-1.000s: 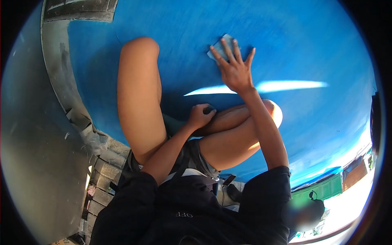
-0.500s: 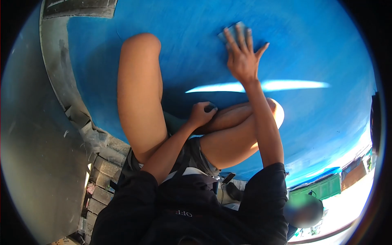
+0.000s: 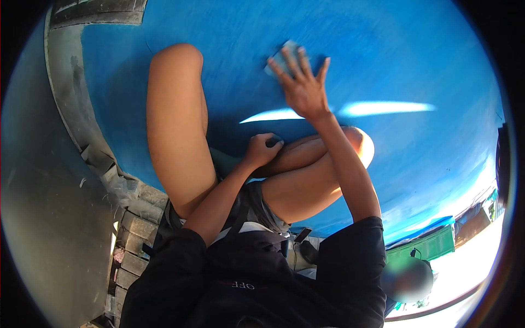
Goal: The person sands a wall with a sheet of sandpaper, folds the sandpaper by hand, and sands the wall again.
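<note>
My right hand (image 3: 306,93) lies spread against a blue painted surface (image 3: 377,65), fingers apart. Under its fingertips it presses a small pale, bluish-grey sheet (image 3: 289,50); whether this is abrasive paper or cloth I cannot tell. My left hand (image 3: 263,150) is curled closed beside my bent leg, with the thumb folded toward the fingers. A dark gap shows at its curl, and anything inside the fist is hidden.
A bright strip of sunlight (image 3: 383,108) crosses the blue surface. Grey blocks (image 3: 134,246) and a large dark panel (image 3: 60,218) are at the left. A phone (image 3: 302,235) lies behind my hip. Another person (image 3: 407,280) is at lower right, near a green panel (image 3: 432,243).
My right hand has slid left and slightly down across the blue surface, carrying the sheet with it. The left hand stays curled by the leg; the whole view has shifted slightly.
</note>
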`<state>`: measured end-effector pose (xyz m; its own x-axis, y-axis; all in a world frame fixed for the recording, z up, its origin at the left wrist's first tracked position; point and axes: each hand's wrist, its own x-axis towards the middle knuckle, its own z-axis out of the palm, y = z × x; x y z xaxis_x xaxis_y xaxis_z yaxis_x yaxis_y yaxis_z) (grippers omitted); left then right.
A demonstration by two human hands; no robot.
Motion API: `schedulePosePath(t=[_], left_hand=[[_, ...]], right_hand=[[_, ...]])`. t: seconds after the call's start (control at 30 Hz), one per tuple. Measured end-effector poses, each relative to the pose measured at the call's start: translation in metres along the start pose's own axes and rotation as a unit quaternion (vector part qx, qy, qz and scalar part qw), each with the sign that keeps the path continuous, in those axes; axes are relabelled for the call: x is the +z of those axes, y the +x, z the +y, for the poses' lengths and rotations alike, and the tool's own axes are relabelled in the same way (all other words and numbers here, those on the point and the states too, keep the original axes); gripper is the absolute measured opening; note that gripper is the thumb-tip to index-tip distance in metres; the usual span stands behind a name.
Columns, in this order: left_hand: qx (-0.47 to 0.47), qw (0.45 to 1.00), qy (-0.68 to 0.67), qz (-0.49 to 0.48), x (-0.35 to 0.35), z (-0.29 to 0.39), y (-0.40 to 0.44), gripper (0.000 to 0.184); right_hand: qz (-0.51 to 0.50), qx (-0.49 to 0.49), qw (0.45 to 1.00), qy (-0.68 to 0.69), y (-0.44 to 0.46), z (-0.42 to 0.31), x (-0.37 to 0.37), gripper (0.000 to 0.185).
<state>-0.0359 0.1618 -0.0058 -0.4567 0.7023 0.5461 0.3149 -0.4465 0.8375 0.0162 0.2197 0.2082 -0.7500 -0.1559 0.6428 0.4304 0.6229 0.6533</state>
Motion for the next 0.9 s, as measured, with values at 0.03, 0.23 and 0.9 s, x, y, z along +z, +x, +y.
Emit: schedulePosePath(t=[0.03,0.23,0.9], left_hand=[[0.002,1.0,0.002,0.001,0.001,0.001,-0.001,0.023],[0.001,1.0,0.025,0.002,-0.001,0.005,-0.004,0.024],[0.01,1.0,0.022,0.002,-0.003,0.004,-0.002,0.025]], right_hand=[[-0.068,-0.073,0.995,-0.006,-0.003,-0.003,0.002,0.055],[0.079,0.112,0.991,-0.01,0.02,0.016,-0.006,0.056],[0.111,0.161,0.981,-0.009,0.022,0.036,-0.01,0.051]])
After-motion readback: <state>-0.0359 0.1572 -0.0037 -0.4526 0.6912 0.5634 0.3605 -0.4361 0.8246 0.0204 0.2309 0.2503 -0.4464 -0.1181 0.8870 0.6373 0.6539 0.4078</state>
